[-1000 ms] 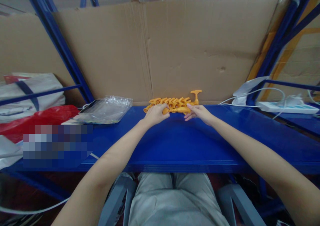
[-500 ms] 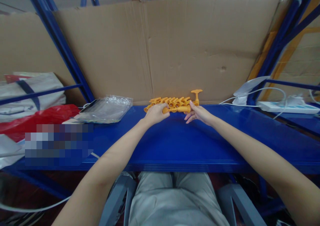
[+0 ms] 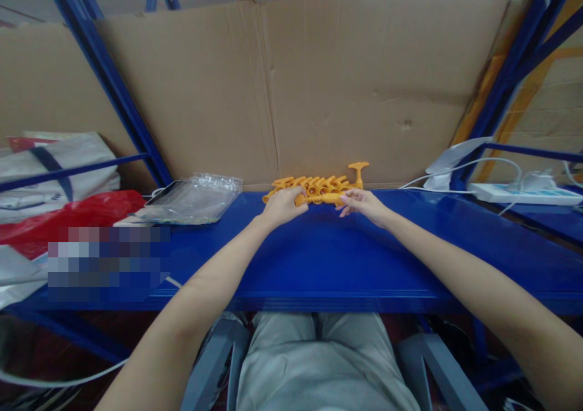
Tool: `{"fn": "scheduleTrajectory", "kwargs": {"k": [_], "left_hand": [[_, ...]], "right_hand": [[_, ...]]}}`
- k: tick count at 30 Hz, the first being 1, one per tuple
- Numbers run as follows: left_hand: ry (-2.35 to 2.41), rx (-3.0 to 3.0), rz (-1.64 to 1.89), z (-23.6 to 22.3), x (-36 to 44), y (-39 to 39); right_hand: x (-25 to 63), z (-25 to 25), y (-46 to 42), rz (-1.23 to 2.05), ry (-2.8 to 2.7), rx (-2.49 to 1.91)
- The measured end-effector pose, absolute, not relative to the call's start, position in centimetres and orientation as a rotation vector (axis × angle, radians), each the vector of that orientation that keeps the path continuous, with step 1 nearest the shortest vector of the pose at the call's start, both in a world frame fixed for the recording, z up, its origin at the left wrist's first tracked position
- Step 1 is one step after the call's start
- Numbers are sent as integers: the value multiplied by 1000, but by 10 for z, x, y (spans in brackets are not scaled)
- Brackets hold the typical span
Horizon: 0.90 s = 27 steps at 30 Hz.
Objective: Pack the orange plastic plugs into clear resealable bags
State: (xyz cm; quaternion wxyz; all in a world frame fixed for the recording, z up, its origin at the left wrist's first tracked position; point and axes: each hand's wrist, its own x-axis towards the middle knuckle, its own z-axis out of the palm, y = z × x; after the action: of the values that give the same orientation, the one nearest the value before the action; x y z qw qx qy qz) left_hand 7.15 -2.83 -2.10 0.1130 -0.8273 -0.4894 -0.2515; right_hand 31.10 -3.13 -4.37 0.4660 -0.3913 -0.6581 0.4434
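At the back of the blue table, against the cardboard, a row of orange plastic parts (image 3: 319,183) with round openings lies lined up. A T-shaped orange part (image 3: 358,171) stands upright at its right end. In front of the row, a long orange plastic piece (image 3: 331,198) is held level between my hands. My left hand (image 3: 283,208) is closed around its left end and hides part of the row. My right hand (image 3: 365,206) has its thumb and fingertips closed on the right end. The exact kind of the piece is too small to tell.
A tall cardboard sheet (image 3: 341,83) backs the blue table (image 3: 319,259). Left are a clear plastic bag (image 3: 195,201), a red bag (image 3: 82,217) and a white cloth bag (image 3: 86,156). At right lie a white power strip (image 3: 523,195) and cables. Blue posts stand both sides.
My right hand has shifted slightly and its fingers now pinch the right end of the orange piece. My left hand has hardly moved.
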Motion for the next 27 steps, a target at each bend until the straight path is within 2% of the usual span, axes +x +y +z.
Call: {"fn": "scheduleTrajectory", "kwargs": {"k": [10,19,27], "left_hand": [[-1413,-2421,-736,-19,77,-36],[-1490,-2395,-740,-19,74,-30],[-1470,-2420,-767,-20,73,-30]], "right_hand": [[307,-33,-37,1094,-1542,-1219],[316,-48,-25,988,-1716,-982],[315,-50,-22,922,-1725,-944]]}}
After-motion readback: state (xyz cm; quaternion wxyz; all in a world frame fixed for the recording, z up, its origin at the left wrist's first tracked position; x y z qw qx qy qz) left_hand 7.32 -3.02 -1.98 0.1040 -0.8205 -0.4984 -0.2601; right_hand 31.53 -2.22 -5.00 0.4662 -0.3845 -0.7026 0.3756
